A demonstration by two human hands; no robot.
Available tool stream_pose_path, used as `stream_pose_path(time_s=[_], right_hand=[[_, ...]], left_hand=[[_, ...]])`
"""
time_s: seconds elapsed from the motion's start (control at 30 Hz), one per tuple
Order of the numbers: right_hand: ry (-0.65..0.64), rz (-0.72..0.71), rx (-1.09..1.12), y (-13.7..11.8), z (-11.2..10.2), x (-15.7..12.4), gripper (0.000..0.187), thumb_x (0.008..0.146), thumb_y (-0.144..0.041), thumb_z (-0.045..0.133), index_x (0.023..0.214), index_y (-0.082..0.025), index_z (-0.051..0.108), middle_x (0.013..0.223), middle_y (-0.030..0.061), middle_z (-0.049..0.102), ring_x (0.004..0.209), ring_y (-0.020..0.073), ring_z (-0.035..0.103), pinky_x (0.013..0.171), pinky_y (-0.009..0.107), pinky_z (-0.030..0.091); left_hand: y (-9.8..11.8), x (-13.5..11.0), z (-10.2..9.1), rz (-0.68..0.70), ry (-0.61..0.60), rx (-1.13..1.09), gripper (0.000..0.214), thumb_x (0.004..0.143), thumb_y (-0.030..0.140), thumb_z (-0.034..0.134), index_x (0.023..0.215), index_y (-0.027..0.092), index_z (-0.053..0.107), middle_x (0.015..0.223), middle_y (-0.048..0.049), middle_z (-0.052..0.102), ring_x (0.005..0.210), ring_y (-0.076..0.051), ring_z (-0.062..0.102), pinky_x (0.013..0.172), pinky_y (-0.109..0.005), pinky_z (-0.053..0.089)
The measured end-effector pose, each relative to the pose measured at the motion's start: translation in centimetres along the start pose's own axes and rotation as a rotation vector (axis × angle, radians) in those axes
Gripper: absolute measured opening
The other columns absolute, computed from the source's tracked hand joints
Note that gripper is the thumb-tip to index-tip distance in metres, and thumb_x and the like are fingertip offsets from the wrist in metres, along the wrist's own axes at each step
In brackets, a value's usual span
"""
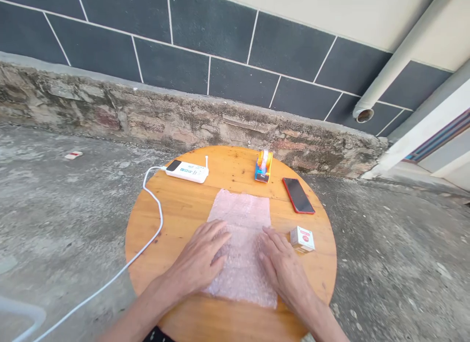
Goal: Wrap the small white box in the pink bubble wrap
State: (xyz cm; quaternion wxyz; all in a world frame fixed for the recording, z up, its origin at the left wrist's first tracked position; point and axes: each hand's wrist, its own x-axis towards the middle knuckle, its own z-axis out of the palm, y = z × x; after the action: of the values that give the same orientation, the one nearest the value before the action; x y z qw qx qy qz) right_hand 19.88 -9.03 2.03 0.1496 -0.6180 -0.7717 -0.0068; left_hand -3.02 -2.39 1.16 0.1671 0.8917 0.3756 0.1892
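A sheet of pinkish bubble wrap (242,214) lies flat on the round wooden table (169,209). My left hand (205,254) rests over its left edge, fingers stretched and apart. On the right edge lies my right hand (281,261), palm down with fingers extended. Neither hand grips anything. Just right of my right hand stands a small white box (302,239) with red print. Beyond the wrap sits an orange and blue tape dispenser (263,166).
A red-edged phone (298,196) lies at the table's right. At the back left is a white power device (187,171), with a white cable (161,209) running off the left side. Behind the table runs a stone-based wall (183,116); a pipe (382,67) slants down at right.
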Motion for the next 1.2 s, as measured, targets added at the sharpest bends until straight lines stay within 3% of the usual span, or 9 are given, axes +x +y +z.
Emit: stream_pose_path(time_s=[0.13, 0.23, 0.43, 0.67, 0.83, 0.9, 1.07, 1.13, 1.2], right_hand=[[-0.071, -0.083, 0.018, -1.8, 1.7, 4.2, 0.047, 0.087, -0.014, 0.046, 0.133, -0.012, 0.046, 0.142, 0.013, 0.044, 0.132, 0.0268, 0.038, 0.107, 0.046, 0.035], [-0.128, -0.082, -0.018, -1.0, 2.4, 5.6, 0.045, 0.088, -0.022, 0.049, 0.132, -0.01, 0.048, 0.141, 0.0143, 0.045, 0.13, 0.0288, 0.039, 0.107, 0.047, 0.034], [-0.101, 0.13, -0.225, 1.3, 1.6, 4.8, 0.04, 0.091, -0.017, 0.043, 0.127, -0.003, 0.052, 0.136, 0.0216, 0.047, 0.128, 0.0326, 0.042, 0.104, 0.047, 0.038], [-0.166, -0.176, -0.071, -1.3, 2.3, 4.9, 0.044, 0.091, -0.026, 0.047, 0.134, -0.018, 0.047, 0.143, 0.0088, 0.044, 0.129, 0.0271, 0.04, 0.106, 0.044, 0.035], [-0.114, 0.113, -0.19, 1.1, 1.3, 5.5, 0.041, 0.093, -0.024, 0.041, 0.127, -0.005, 0.053, 0.135, 0.0197, 0.049, 0.124, 0.0318, 0.045, 0.103, 0.046, 0.038], [-0.103, 0.094, -0.185, 0.9, 1.3, 5.9, 0.04, 0.093, -0.023, 0.04, 0.127, -0.007, 0.053, 0.135, 0.019, 0.049, 0.125, 0.0306, 0.044, 0.104, 0.045, 0.037], [-0.148, -0.124, -0.09, -1.1, 2.8, 7.9, 0.043, 0.092, -0.029, 0.045, 0.134, -0.02, 0.047, 0.143, 0.0071, 0.044, 0.13, 0.0243, 0.039, 0.107, 0.04, 0.033], [-0.134, -0.078, -0.103, -0.5, 3.0, 8.5, 0.043, 0.093, -0.032, 0.044, 0.133, -0.018, 0.048, 0.141, 0.0079, 0.046, 0.129, 0.0243, 0.04, 0.106, 0.04, 0.033], [-0.092, 0.023, -0.133, 0.8, 2.6, 8.8, 0.042, 0.094, -0.029, 0.041, 0.13, -0.01, 0.05, 0.137, 0.0157, 0.048, 0.127, 0.0279, 0.042, 0.104, 0.043, 0.035]], left_hand=[[-0.7, 2.3, 0.2, -0.002, -0.015, 0.033, 0.054, 0.079, 0.02, 0.051, 0.133, 0.018, 0.045, 0.145, -0.0101, 0.039, 0.135, -0.025, 0.032, 0.112, -0.041, 0.027], [-1.5, 2.9, 0.4, -0.021, -0.053, 0.042, 0.055, 0.08, 0.03, 0.055, 0.133, 0.015, 0.046, 0.145, -0.0126, 0.038, 0.135, -0.026, 0.031, 0.112, -0.041, 0.027], [-2.1, 2.4, 1.0, 0.001, 0.01, 0.036, 0.054, 0.081, 0.032, 0.054, 0.132, 0.017, 0.047, 0.146, -0.0114, 0.037, 0.135, -0.027, 0.03, 0.112, -0.043, 0.025], [-2.1, 2.4, 1.2, 0.018, 0.052, 0.026, 0.055, 0.078, 0.026, 0.056, 0.131, 0.016, 0.047, 0.144, -0.012, 0.04, 0.134, -0.027, 0.032, 0.112, -0.043, 0.026], [-1.9, 2.4, 0.9, 0.012, 0.051, 0.003, 0.052, 0.078, 0.03, 0.058, 0.127, 0.015, 0.05, 0.142, -0.0132, 0.041, 0.134, -0.029, 0.032, 0.111, -0.045, 0.028], [-2.0, 2.4, 0.8, 0.011, 0.051, -0.008, 0.051, 0.077, 0.029, 0.058, 0.126, 0.015, 0.051, 0.142, -0.0131, 0.041, 0.133, -0.029, 0.033, 0.111, -0.045, 0.028], [-2.2, 2.5, 1.1, 0.008, 0.045, -0.014, 0.059, 0.078, 0.028, 0.057, 0.134, 0.017, 0.044, 0.143, -0.0119, 0.041, 0.134, -0.028, 0.032, 0.111, -0.046, 0.027], [-2.1, 2.5, 1.1, 0.006, 0.04, -0.015, 0.056, 0.078, 0.029, 0.057, 0.132, 0.017, 0.046, 0.143, -0.0122, 0.041, 0.134, -0.028, 0.032, 0.111, -0.046, 0.027], [-2.1, 2.4, 1.0, 0.002, 0.038, -0.019, 0.053, 0.078, 0.03, 0.057, 0.128, 0.016, 0.05, 0.143, -0.0126, 0.041, 0.134, -0.028, 0.032, 0.111, -0.046, 0.028]])
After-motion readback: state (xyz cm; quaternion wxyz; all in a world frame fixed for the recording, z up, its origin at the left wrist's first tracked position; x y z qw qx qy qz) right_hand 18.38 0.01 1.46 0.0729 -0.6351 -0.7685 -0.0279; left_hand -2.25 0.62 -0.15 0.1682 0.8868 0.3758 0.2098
